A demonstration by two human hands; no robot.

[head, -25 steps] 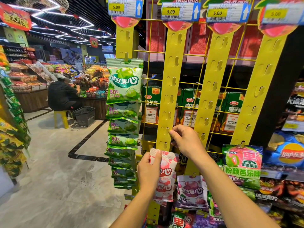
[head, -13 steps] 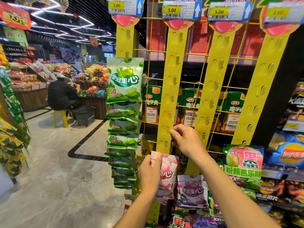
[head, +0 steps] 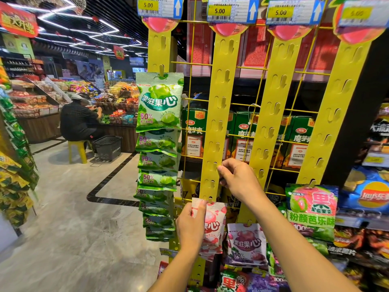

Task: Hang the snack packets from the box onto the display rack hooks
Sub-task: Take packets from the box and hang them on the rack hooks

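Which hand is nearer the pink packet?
Left. The left hand grips the pink packet by its upper left edge; the right hand is higher up, pinching the yellow strip, clear of the packet.

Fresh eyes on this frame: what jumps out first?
The two hands at centre: the left hand grips a pink packet with its top at a hook low on the second yellow strip, while the right hand pinches that strip's edge just above. Left of them, a column of green packets hangs down the first strip, and 5.00 price tags line the top.
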